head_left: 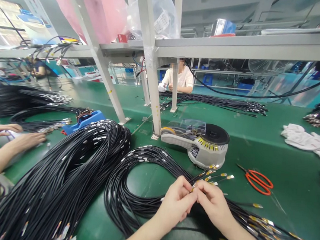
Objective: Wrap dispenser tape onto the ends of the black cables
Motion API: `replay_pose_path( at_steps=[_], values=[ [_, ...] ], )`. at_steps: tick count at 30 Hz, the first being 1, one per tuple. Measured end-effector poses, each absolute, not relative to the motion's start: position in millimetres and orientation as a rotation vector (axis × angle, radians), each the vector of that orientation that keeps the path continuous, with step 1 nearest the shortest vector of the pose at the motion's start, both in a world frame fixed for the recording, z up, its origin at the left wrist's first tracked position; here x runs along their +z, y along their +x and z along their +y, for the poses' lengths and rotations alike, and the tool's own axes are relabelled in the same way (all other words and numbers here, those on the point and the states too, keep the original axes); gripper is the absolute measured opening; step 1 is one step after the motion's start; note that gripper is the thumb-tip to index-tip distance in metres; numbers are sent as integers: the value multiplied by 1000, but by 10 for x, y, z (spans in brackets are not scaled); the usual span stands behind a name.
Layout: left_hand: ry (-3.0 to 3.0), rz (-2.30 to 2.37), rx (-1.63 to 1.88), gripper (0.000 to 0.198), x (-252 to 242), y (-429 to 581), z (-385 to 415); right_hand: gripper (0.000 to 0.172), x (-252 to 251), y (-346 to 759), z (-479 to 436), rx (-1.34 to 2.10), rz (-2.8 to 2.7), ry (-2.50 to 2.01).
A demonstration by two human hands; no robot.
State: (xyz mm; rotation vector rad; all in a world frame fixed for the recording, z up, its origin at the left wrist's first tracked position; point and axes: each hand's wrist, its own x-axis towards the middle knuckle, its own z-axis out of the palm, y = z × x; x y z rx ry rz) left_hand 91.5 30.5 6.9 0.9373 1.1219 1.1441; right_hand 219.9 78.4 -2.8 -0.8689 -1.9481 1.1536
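Note:
My left hand (176, 201) and my right hand (215, 207) meet fingertip to fingertip above a coiled bundle of black cables (145, 156). Both are closed in a pinch on the end of one cable, where a bit of yellow shows between the fingers; most of it is hidden. Other cable ends with yellow tape and white tips (265, 222) fan out to the right of my right hand. Just beyond my hands stands a grey tape dispenser (207, 154) with a black round top. Red-handled scissors (259, 181) lie to the right, apart from my hands.
A larger heap of black cables (60, 174) fills the left, beside a blue tape holder (84, 122). A co-worker's hands (24, 138) rest at the far left. White gloves (306, 140) lie at right. Shelf posts (151, 59) rise from the green table (247, 146); another person sits beyond.

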Motion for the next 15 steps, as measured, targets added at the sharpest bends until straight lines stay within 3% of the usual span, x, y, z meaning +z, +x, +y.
replay_pose_path(
  at_steps=[15],
  values=[
    [684, 990, 1465, 26, -30, 966, 287, 25, 17, 2212, 867, 1351, -1850, -1046]
  ],
)
